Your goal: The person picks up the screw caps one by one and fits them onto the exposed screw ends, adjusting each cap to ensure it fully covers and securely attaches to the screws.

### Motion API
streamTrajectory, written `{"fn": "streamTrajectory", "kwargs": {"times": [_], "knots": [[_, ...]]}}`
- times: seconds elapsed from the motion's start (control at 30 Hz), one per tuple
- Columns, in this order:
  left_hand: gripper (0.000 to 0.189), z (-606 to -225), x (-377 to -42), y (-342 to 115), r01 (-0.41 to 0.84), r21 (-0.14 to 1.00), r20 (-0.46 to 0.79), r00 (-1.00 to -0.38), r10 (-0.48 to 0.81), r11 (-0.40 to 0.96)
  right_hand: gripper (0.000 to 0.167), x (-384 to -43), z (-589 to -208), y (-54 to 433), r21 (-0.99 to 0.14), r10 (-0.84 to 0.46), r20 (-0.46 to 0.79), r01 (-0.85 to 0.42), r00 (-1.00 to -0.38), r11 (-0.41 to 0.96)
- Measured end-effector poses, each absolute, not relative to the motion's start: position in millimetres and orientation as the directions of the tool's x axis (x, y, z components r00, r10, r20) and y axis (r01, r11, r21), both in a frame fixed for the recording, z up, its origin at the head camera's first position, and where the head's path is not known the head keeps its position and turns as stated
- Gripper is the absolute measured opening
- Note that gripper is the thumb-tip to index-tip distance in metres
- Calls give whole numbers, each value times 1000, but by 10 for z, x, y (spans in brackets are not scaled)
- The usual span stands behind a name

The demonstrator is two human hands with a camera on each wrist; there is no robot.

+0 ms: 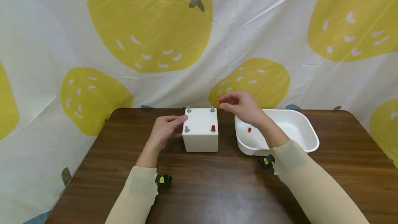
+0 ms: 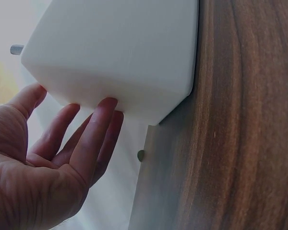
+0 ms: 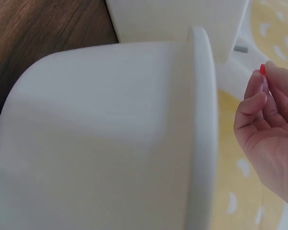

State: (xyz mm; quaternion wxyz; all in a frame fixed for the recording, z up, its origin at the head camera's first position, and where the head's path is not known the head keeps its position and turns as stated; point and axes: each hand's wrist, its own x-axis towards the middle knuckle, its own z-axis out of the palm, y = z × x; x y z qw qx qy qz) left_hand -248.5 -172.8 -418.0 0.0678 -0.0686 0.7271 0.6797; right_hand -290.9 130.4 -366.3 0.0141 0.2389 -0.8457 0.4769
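A white box (image 1: 201, 122) stands on the table with a metal bolt standing up at each top corner. The near right bolt carries a red cap (image 1: 213, 128); bare threads show on the near left bolt (image 1: 187, 129) and on both far ones. My left hand (image 1: 168, 127) rests against the box's left side, thumb on the top edge, fingertips touching the side in the left wrist view. Between thumb and fingers, my right hand (image 1: 242, 105) pinches a small red cap (image 3: 263, 69), raised just right of the far right bolt (image 1: 212, 109).
To the right of the box is a white tub (image 1: 306, 127), partly under my right forearm, with a loose red cap (image 1: 249, 130) inside. The dark wooden table (image 1: 211, 186) ends at the back against a hanging cloth (image 1: 149, 89) printed with yellow fruit.
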Motion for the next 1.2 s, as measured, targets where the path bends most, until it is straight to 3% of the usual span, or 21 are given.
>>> {"fn": "streamTrajectory", "kwargs": {"times": [1.2], "knots": [[48,-4186,-2489,-1712,-183,981,-183,-983,-2,68,20,-2981,-3725,1084,-789,-447,224,-430,-866,439]]}}
